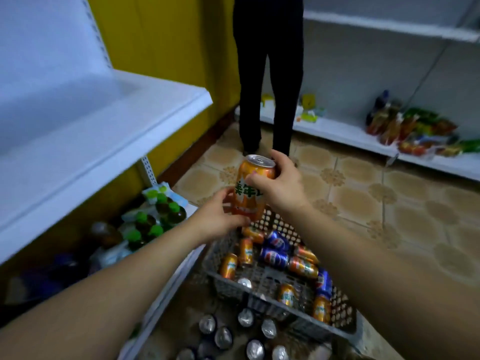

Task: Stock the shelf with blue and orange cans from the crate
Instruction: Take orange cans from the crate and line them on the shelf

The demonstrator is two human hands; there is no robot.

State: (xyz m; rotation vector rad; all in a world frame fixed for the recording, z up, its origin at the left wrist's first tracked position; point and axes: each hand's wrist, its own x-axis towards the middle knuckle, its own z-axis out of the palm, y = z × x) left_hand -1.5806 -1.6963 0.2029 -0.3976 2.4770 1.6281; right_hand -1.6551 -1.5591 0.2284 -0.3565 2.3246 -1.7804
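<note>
The fingers (pixel 279 158) of the right hand (pixel 283 185) curl round the top of an upright orange can (pixel 249 201), with the thumb across its label. The left hand (pixel 218 216) grips the can's lower part, fingers wrapped behind it. The can is held just above the far end of the grey crate (pixel 262 287), where blue cans (pixel 275 258) and more orange ones lie loose. A white shelf (pixel 104 120) juts out at the left.

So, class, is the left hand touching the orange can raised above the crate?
Touching. The head view shows the left hand cupping the base of the orange can, thumb on its side; the right hand grips its top.
</note>
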